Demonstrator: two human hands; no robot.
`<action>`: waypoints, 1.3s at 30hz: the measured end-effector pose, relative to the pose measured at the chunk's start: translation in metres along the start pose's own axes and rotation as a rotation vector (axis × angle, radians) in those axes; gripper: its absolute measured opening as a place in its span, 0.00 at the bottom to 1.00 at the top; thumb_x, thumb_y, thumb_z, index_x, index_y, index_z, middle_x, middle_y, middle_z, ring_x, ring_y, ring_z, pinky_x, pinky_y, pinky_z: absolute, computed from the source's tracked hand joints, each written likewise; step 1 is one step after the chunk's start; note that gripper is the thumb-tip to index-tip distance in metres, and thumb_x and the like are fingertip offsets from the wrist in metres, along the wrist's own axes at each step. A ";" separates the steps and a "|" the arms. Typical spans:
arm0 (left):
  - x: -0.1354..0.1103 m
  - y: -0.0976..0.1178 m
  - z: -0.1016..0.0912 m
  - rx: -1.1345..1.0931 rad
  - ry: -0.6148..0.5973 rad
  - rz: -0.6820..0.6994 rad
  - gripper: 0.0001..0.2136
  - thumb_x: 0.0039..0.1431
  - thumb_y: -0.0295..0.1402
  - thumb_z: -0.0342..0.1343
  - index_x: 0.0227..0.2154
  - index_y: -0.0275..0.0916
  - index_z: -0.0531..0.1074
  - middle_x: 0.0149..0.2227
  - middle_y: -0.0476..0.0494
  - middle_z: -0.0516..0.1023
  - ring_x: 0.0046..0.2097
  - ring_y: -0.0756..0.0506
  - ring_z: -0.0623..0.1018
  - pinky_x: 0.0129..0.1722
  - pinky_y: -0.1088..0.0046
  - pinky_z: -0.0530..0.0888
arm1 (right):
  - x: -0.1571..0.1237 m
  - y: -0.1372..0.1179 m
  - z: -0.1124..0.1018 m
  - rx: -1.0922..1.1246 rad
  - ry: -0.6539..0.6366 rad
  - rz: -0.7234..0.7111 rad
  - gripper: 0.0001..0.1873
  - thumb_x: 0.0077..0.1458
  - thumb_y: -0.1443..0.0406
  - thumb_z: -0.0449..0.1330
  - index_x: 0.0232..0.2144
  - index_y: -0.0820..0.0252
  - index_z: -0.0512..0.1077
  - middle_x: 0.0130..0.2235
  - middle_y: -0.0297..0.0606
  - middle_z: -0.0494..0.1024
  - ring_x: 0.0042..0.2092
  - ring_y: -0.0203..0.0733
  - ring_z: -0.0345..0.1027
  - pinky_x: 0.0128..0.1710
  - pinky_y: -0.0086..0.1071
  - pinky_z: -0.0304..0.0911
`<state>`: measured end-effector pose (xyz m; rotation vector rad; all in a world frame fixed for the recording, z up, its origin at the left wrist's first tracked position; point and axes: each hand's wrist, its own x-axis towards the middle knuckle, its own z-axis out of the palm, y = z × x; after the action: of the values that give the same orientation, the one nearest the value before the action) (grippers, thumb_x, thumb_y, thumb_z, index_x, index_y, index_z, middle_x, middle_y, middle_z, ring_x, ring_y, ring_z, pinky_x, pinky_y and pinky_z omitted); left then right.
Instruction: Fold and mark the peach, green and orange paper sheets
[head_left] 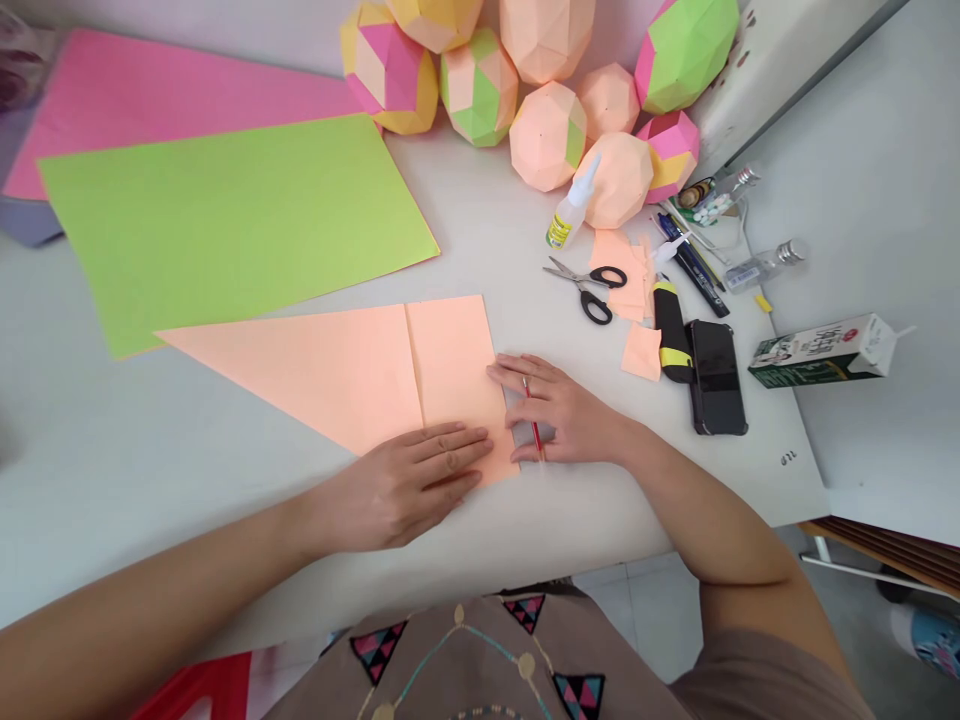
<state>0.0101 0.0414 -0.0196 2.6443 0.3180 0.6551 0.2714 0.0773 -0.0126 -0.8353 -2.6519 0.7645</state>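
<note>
Left hand lies flat, fingers extended, on peach paper; right hand, fingers parted, holds a red stick beside it.

Peach sheet in front of me: matt paper, smooth bar one fold line. Green sheet: matt paper too. Slim red tool: glossy-looking shaft. Scissors: metal blades, black plastic handles. Glue bottle: translucent plastic. Phone: glossy screen. Tabletop: smooth, faint sheen. My shirt: matt cloth.

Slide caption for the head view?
Left hand on folded peach paper, right hand at its edge with a slim red tool; paper polyhedra behind.
</note>
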 end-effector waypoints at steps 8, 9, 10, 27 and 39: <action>-0.001 0.000 0.001 -0.016 -0.009 -0.005 0.11 0.62 0.26 0.49 0.45 0.31 0.72 0.56 0.28 0.70 0.61 0.36 0.66 0.58 0.53 0.70 | 0.000 0.000 0.000 -0.014 0.006 -0.017 0.14 0.51 0.55 0.65 0.33 0.59 0.73 0.63 0.48 0.62 0.67 0.50 0.47 0.65 0.49 0.46; -0.001 0.000 0.001 -0.020 -0.009 -0.008 0.11 0.62 0.26 0.49 0.46 0.32 0.72 0.56 0.29 0.70 0.61 0.37 0.66 0.58 0.53 0.69 | 0.000 0.000 0.000 -0.012 0.004 -0.012 0.13 0.51 0.55 0.65 0.33 0.58 0.73 0.63 0.47 0.62 0.67 0.50 0.46 0.65 0.49 0.46; -0.001 0.000 0.001 -0.024 -0.010 -0.010 0.11 0.63 0.26 0.49 0.46 0.32 0.72 0.56 0.29 0.70 0.61 0.37 0.66 0.58 0.53 0.69 | 0.000 0.000 0.000 -0.009 0.001 -0.008 0.13 0.51 0.55 0.65 0.34 0.58 0.73 0.63 0.46 0.61 0.67 0.49 0.46 0.66 0.49 0.46; -0.002 -0.001 0.001 0.006 -0.030 0.027 0.12 0.62 0.25 0.50 0.46 0.29 0.71 0.56 0.26 0.69 0.61 0.35 0.66 0.57 0.53 0.70 | -0.001 0.002 0.001 -0.025 -0.001 -0.023 0.14 0.52 0.54 0.65 0.34 0.58 0.73 0.63 0.47 0.61 0.67 0.50 0.46 0.66 0.50 0.46; -0.003 -0.001 0.002 -0.004 -0.025 0.020 0.12 0.63 0.26 0.49 0.47 0.30 0.71 0.57 0.27 0.69 0.62 0.36 0.65 0.58 0.52 0.69 | -0.001 0.002 0.002 -0.032 0.011 -0.035 0.15 0.52 0.54 0.64 0.34 0.59 0.74 0.63 0.48 0.62 0.67 0.50 0.46 0.65 0.49 0.46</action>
<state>0.0084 0.0409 -0.0230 2.6533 0.2829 0.6277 0.2728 0.0776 -0.0154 -0.7961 -2.6681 0.7087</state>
